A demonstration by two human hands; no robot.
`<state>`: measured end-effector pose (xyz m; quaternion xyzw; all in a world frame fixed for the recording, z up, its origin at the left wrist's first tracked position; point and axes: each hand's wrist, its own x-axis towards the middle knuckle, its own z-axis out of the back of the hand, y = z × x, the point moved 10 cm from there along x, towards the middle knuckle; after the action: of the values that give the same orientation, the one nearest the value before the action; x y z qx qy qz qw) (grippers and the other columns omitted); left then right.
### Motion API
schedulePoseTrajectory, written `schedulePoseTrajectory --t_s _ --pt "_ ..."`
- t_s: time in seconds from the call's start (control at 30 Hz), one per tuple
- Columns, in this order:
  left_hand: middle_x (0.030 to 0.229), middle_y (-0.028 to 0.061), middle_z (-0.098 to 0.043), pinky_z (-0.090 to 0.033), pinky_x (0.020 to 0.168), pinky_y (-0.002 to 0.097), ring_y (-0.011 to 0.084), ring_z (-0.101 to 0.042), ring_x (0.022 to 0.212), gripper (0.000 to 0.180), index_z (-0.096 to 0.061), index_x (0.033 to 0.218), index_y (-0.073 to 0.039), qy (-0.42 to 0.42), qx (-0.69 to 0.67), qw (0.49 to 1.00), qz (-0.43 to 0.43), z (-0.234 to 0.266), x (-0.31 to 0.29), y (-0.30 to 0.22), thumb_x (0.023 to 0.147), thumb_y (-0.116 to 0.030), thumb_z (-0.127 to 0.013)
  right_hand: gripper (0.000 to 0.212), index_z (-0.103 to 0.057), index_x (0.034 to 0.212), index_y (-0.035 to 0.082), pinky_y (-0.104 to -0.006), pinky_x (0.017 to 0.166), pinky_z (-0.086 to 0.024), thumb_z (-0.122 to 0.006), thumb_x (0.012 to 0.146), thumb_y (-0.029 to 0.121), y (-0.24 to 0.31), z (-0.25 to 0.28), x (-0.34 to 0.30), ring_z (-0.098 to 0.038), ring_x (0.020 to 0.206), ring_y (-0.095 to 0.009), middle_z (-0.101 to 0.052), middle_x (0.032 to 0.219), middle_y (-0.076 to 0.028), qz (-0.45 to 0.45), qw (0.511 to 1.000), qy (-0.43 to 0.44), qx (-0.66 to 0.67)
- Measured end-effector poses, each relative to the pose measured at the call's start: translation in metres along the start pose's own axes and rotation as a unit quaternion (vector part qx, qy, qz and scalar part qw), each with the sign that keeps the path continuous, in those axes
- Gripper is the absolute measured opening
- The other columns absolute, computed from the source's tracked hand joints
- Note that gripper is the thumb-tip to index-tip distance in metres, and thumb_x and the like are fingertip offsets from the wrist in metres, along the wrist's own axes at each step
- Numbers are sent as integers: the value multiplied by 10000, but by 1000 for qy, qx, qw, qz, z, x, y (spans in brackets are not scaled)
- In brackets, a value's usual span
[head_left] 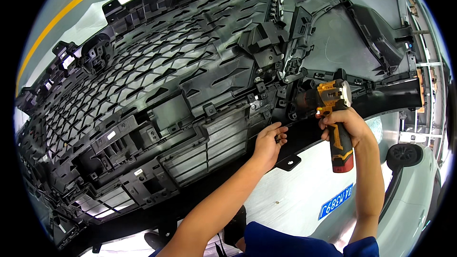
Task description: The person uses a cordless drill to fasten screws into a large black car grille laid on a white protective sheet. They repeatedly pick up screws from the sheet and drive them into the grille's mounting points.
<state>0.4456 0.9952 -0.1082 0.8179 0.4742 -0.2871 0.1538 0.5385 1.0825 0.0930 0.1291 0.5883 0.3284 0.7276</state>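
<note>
My right hand is wrapped around the grip of a yellow and black cordless drill with a red battery at its base. The drill's nose points left, against the black plastic near the lower corner of a large car bumper lying with its inner side up. A small light glows near the trigger. Close by, my left hand is at the bumper's near edge with its fingers curled together. Something small and dark shows between those fingers, too small to name. The drill's tip is lost among the dark parts.
A mesh grille fills the bumper's middle. A blue plate lies on the pale surface below my right forearm. At the right are a light-coloured car and metal shelving. A yellow line curves along the floor at upper left.
</note>
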Motion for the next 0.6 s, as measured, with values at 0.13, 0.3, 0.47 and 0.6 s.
schedulePoseTrajectory --t_s 0.13,0.3,0.47,0.6 --pt "1082 165 -653 -471 771 326 182 -560 854 243 -533 1246 17 29 42 999 -3 -1 -7 -5 1050 -122 -500 408 -572 1091 -91 -336 527 -575 -652 713 41 -2 -5 -1 -670 546 -242 -632 767 -138 -3 999 -12 -34" --pt "759 2 -569 -404 597 264 99 -496 666 209 -656 1044 -17 44 119 992 -12 -5 -9 -8 1010 -223 -634 336 -591 1055 -59 -340 589 -572 -653 738 36 -8 -8 -1 -692 611 -245 -649 781 -127 -5 1000 0 -16" --pt "782 -7 -540 -399 608 268 104 -482 690 240 -645 1144 1 60 152 986 -17 -8 -8 -5 1010 -196 -620 348 -588 1073 -64 -343 580 -576 -644 743 30 -7 -8 -2 -687 598 -238 -657 794 -137 4 998 2 -55" --pt "844 20 -559 -412 641 284 129 -496 740 246 -615 1206 16 52 89 995 -5 -5 -8 -7 1002 -114 -572 357 -585 1090 -63 -343 573 -583 -644 750 26 -3 -17 -2 -683 584 -237 -674 820 -153 0 998 3 -61"
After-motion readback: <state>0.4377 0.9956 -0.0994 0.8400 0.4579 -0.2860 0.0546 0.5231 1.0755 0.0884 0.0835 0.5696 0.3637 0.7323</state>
